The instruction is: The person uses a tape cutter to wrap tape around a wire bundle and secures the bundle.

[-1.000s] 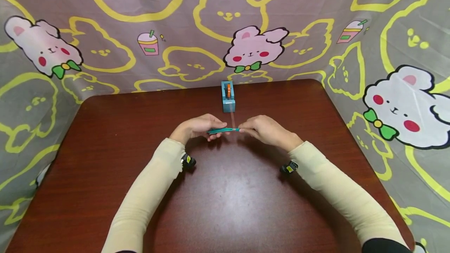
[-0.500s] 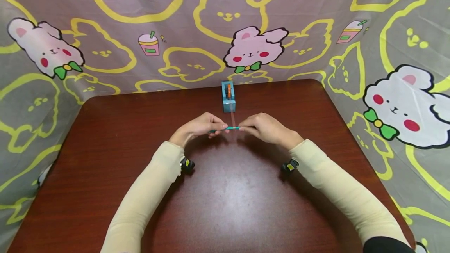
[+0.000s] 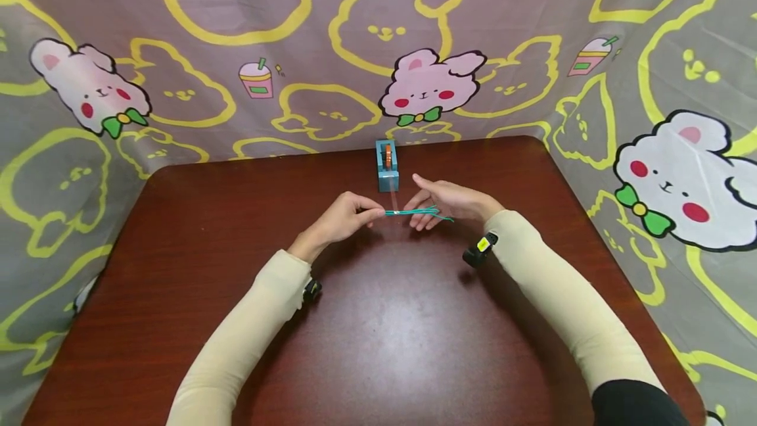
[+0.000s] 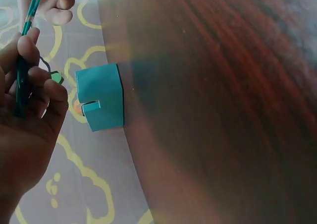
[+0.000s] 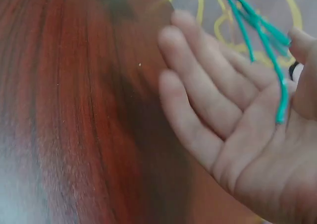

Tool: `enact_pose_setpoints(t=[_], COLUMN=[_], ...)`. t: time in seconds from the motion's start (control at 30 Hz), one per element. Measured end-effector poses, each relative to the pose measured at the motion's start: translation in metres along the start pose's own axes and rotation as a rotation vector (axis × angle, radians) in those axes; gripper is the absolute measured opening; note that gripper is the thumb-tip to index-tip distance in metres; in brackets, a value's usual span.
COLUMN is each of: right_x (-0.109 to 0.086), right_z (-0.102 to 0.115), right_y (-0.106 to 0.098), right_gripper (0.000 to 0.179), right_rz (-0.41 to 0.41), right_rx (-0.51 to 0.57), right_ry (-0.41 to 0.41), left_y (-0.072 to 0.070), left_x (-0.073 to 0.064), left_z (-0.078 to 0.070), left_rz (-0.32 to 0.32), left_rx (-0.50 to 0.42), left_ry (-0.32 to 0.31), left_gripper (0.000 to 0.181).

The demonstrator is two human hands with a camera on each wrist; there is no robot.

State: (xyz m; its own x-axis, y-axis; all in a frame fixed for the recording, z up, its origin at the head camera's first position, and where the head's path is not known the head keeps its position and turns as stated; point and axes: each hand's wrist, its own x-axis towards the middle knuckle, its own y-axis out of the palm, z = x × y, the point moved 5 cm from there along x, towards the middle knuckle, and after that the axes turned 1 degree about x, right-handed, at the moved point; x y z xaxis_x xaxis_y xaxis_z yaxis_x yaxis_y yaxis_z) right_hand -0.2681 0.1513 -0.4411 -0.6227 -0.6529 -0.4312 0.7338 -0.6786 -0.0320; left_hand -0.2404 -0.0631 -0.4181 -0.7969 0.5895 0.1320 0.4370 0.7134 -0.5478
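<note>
My left hand (image 3: 340, 219) pinches a bundle of thin green wires (image 3: 422, 211) between thumb and fingers, above the table. A strip of clear tape (image 3: 394, 197) runs from the blue tape dispenser (image 3: 388, 181) to the bundle just right of my left fingertips. In the left wrist view, part of the wires (image 4: 32, 8) lies along the left fingers. My right hand (image 3: 452, 202) is spread, palm up, beside the bundle's right end. The right wrist view shows loose wire ends (image 5: 270, 60) fanning out over that open palm (image 5: 257, 144).
The brown table (image 3: 378, 334) reaches toward me from a patterned curtain (image 3: 319, 31) that stands along its back and sides. At the back edge sits the dispenser, an orange tape roll (image 3: 388, 156) inside it. A wrist camera (image 3: 480, 250) hangs under each wrist.
The right hand has let go of the bundle and opened, baring the wire ends on the right. My left hand keeps its pinch, and its fingertips hold close to the tape.
</note>
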Motion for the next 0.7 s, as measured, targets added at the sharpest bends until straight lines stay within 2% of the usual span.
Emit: enact_pose_setpoints(t=[0.17, 0.3, 0.43, 0.7], right_x=[0.014, 0.019, 0.021, 0.024], right_z=[-0.011, -0.017, -0.020, -0.020], right_y=[0.007, 0.015, 0.018, 0.020], right_gripper=[0.097, 0.082, 0.061, 0.046], right_rz=[0.191, 0.301, 0.329, 0.333], right_rx=[0.138, 0.213, 0.265, 0.282], right_ry=[0.078, 0.099, 0.089, 0.034], left_y=[-0.002, -0.002, -0.003, -0.005], left_x=[-0.003, -0.005, -0.006, -0.007], left_z=[-0.005, -0.006, -0.006, -0.005], left_rz=[-0.016, -0.008, -0.004, 0.002], left_rx=[0.043, 0.057, 0.074, 0.106], left_ry=[0.057, 0.084, 0.115, 0.128], left_gripper=[0.017, 0.014, 0.015, 0.015])
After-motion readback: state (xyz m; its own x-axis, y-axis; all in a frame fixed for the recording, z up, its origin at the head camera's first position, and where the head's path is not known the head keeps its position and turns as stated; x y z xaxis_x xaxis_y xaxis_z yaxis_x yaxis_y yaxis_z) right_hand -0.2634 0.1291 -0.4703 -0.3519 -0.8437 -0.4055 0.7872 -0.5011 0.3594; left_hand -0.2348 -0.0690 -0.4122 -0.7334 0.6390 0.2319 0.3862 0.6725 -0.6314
